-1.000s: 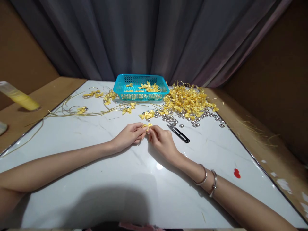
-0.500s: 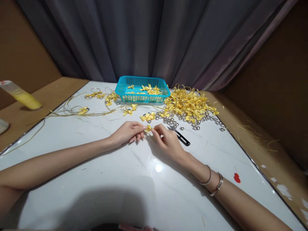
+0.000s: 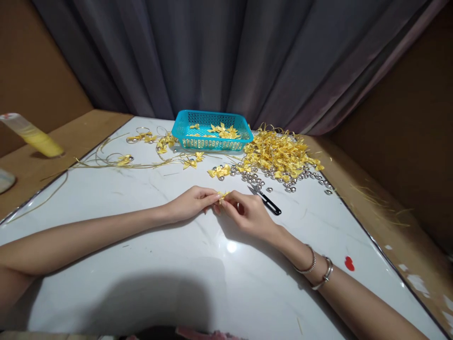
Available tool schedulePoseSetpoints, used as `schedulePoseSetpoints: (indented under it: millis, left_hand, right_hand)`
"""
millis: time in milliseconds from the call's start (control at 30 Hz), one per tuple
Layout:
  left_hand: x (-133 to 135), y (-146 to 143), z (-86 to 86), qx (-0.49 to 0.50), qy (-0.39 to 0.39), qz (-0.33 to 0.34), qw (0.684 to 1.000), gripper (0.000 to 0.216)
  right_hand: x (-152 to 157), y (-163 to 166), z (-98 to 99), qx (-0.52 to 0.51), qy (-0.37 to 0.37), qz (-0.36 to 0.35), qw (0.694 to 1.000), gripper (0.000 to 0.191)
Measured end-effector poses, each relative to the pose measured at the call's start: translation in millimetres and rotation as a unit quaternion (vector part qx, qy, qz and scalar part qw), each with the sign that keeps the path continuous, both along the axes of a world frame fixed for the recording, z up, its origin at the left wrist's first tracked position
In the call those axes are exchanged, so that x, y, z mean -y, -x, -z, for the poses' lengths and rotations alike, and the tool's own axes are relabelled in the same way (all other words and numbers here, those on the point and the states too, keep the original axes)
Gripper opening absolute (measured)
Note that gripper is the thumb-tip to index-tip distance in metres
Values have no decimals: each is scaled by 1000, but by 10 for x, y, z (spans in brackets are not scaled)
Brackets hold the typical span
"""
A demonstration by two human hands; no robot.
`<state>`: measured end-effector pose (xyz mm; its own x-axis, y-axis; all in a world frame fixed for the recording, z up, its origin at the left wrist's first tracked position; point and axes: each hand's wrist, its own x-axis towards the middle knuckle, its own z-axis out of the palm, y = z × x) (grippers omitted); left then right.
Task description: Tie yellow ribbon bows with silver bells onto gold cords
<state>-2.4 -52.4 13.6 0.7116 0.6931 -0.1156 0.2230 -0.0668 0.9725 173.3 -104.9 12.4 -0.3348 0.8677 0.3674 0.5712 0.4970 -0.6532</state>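
Note:
Between my two hands is a small yellow ribbon bow (image 3: 222, 194), partly covered by fingers. My left hand (image 3: 198, 203) pinches it from the left with thumb and fingers. From the right, my right hand (image 3: 249, 212) pinches the same bow, its fingertips touching those of the left. A bracelet and a bangle circle my right wrist. Black thread snips (image 3: 271, 204) lie on the table just beyond my right hand. Past the hands sit several more yellow bows (image 3: 219, 171) beside scattered silver oval beads (image 3: 253, 178).
A blue plastic basket (image 3: 212, 145) with yellow bows stands at the back. Right of it is a heap of yellow bows (image 3: 279, 151). Gold cords (image 3: 141, 165) trail across the left. A red piece (image 3: 349, 263) lies at right, a clear container with yellow contents (image 3: 42, 141) at far left.
My hands have come closer together around the bow, and more of it is covered now. The bow has turned and dropped slightly. The view has shifted a little.

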Motion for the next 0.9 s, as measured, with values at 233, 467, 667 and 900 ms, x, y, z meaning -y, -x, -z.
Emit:
schedulePoseSetpoints:
  millis: [233, 467, 667, 900]
  left_hand:
    - [-56, 46, 14, 32, 36, 97, 994, 29]
    - [-132, 103, -17, 19, 33, 161, 986, 29]
    - [-78, 83, -75, -16, 15, 175, 984, 22]
    - [-43, 59, 14, 0, 7, 146, 989, 27]
  right_hand:
    - [-95, -125, -84, -63, 24, 72, 995, 16]
    - [-61, -62, -51, -95, 124, -71, 985, 33]
    - [-16, 39, -69, -191, 194, -76, 959, 39]
    - [-9, 95, -5, -255, 191, -37, 947, 37]
